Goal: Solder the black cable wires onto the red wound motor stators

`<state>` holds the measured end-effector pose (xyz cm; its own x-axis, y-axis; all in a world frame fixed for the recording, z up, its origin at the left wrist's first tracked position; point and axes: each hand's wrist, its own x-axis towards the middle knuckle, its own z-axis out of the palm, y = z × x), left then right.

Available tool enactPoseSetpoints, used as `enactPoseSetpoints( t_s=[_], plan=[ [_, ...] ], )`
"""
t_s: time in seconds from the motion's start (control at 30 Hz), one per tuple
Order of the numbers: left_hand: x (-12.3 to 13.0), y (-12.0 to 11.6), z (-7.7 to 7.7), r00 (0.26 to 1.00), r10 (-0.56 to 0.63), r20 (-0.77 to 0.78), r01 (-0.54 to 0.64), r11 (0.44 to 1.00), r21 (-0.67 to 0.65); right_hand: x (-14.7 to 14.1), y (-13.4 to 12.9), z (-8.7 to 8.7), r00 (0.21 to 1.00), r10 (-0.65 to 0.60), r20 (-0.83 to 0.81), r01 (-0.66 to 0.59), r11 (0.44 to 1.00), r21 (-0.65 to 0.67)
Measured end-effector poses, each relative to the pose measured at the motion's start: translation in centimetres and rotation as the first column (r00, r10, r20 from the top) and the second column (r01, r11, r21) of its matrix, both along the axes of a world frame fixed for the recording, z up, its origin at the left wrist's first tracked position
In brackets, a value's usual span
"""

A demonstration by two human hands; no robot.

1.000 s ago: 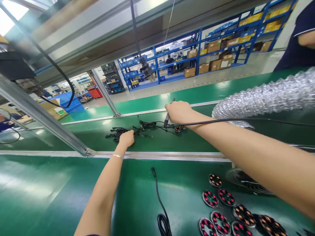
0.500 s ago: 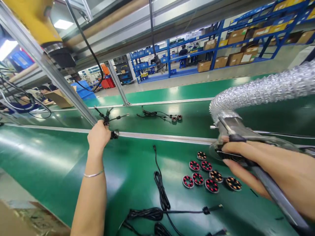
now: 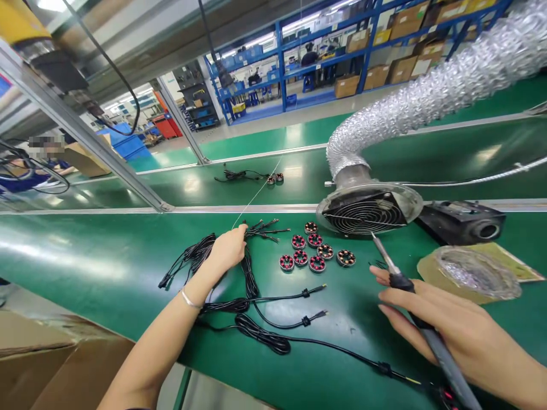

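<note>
My left hand (image 3: 229, 248) is closed on a bundle of black cables (image 3: 194, 253), whose split ends stick out to its right. A thin strand rises from beside its fingertips. My right hand (image 3: 453, 313) grips a soldering iron (image 3: 399, 279), its metal tip pointing up and left, just below the round fan vent (image 3: 365, 215). Several round parts with red or orange dots (image 3: 317, 263) lie between my hands. Nearer me, coiled black cables (image 3: 262, 335) lie on the green bench (image 3: 333, 364), their stripped ends toward the right.
A silver duct (image 3: 410, 108) rises from the vent. Right of it are a black device (image 3: 465, 222) and a plastic-lined tray (image 3: 474, 273). More cable (image 3: 239, 175) lies across the rail. A cardboard box (image 3: 64, 364) is at lower left; a person (image 3: 60, 162) sits far left.
My left hand has come back from the rail toward the middle of the bench with the cables. The soldering iron has moved away from the vent, and the view has shifted right and down.
</note>
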<state>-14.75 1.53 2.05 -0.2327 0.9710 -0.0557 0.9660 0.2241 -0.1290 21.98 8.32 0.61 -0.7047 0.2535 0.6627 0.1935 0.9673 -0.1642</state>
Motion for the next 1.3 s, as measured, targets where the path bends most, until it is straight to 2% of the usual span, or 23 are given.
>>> enactPoseSetpoints(
  t_s=[0.13, 0.27, 0.37, 0.43, 0.5, 0.6, 0.7, 0.8, 0.9, 0.97, 1.03, 1.07, 1.17, 1.23, 1.3],
  plan=[
    [-0.6, -2.4, 0.5, 0.979, -0.186, 0.083, 0.194, 0.976, -0.097, 0.9, -0.1, -1.4, 0.999, 0.006, -0.036, -0.007, 1.0, -0.008],
    [-0.8, -3.9, 1.3, 0.962, -0.241, 0.126, 0.258, 0.956, -0.142, 1.0, -0.2, -1.6, 0.996, 0.024, -0.08, -0.025, 1.0, -0.015],
    [-0.1, -5.5, 3.3, 0.953, -0.264, 0.151, 0.285, 0.949, -0.138, 1.4, -0.4, -1.4, 0.992, 0.026, -0.123, -0.03, 0.999, -0.028],
    [0.7, -7.0, 5.0, 0.959, -0.246, 0.143, 0.265, 0.955, -0.134, 1.7, -0.5, -1.3, 0.991, 0.005, -0.131, -0.012, 0.999, -0.05],
    [1.4, -8.6, 6.6, 0.983, -0.161, 0.093, 0.173, 0.975, -0.138, 1.9, -0.6, -1.3, 0.993, -0.021, -0.117, 0.012, 0.997, -0.076],
    [2.2, -10.1, 7.5, 0.998, -0.002, -0.057, -0.005, 0.993, -0.118, 2.0, -0.6, -1.3, 0.994, -0.036, -0.105, 0.025, 0.994, -0.107],
    [2.4, -10.3, 6.6, 0.956, 0.147, -0.253, -0.179, 0.978, -0.107, 2.3, -0.7, -0.9, 0.992, -0.046, -0.116, 0.03, 0.99, -0.136],
    [2.6, -10.5, 4.9, 0.938, 0.157, -0.308, -0.195, 0.976, -0.096, 3.6, -1.1, -0.1, 0.992, -0.099, -0.072, 0.087, 0.983, -0.159],
    [4.3, -11.2, 3.1, 0.984, 0.07, -0.165, -0.069, 0.998, 0.015, 5.5, -2.2, 0.4, 0.992, -0.118, 0.048, 0.125, 0.971, -0.206],
    [6.6, -11.4, 1.8, 0.994, -0.099, 0.04, 0.096, 0.992, 0.085, 6.6, -3.2, 0.3, 0.986, -0.097, 0.136, 0.131, 0.953, -0.274],
    [9.5, -11.1, 0.4, 0.917, -0.326, 0.231, 0.302, 0.944, 0.13, 7.3, -4.2, -0.2, 0.977, -0.076, 0.198, 0.143, 0.926, -0.35],
    [11.0, -10.8, -0.2, 0.875, -0.394, 0.281, 0.371, 0.919, 0.134, 7.5, -4.7, -0.6, 0.975, -0.069, 0.212, 0.147, 0.913, -0.381],
    [14.1, -9.5, -1.8, 0.841, -0.465, 0.278, 0.457, 0.884, 0.098, 7.5, -5.3, -1.8, 0.976, -0.04, 0.215, 0.135, 0.882, -0.451],
    [14.5, -9.0, -2.4, 0.845, -0.48, 0.238, 0.473, 0.877, 0.089, 7.1, -5.2, -2.5, 0.978, -0.022, 0.206, 0.12, 0.87, -0.478],
    [14.0, -9.0, -2.3, 0.837, -0.499, 0.224, 0.484, 0.867, 0.118, 6.8, -4.9, -3.0, 0.983, -0.01, 0.183, 0.1, 0.866, -0.491]
  ],
)
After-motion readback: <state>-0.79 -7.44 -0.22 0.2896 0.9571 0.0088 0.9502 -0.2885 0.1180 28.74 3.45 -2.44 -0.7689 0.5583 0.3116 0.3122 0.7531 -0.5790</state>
